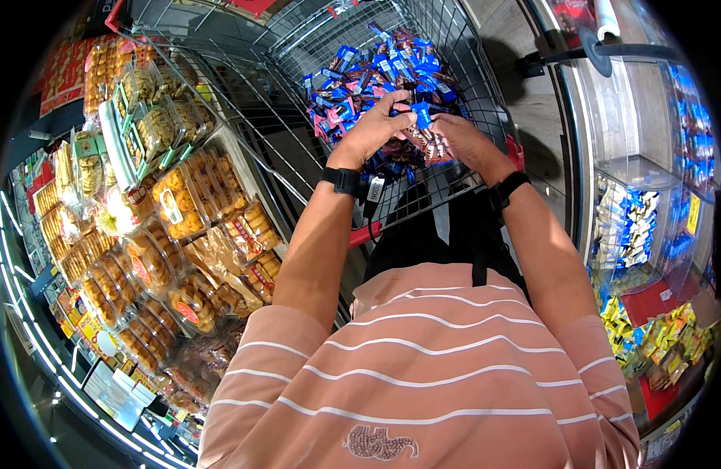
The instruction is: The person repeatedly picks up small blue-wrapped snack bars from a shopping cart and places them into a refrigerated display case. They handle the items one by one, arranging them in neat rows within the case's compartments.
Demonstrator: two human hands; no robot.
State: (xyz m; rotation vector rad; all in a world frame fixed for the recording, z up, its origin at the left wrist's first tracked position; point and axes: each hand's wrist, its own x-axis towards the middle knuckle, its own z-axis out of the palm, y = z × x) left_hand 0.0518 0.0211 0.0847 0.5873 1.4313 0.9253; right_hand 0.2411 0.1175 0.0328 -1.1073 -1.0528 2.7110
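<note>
A blue-wrapped snack packet (421, 114) is held between my two hands, above the near part of a wire shopping cart (419, 208). The thumb of my left hand (379, 122) presses its left edge, and the fingers are curled behind. My right hand (461, 139) pinches its right side with thumb and finger. Below the hands, a loose heap of small wrapped snacks (395, 64) fills part of the cart, mostly blue and brown, with pink ones at the left. Brown patterned wrappers (433, 148) show just under the held packet. My palms hide part of the heap.
Left of the cart stands a display of clear boxes of cookies (181, 196) and bagged pastries (258, 228). On the right, clear plastic bins (627, 225) hold white-and-blue packets, with yellow packets (659, 340) lower down. A dark bar (606, 54) crosses the upper right.
</note>
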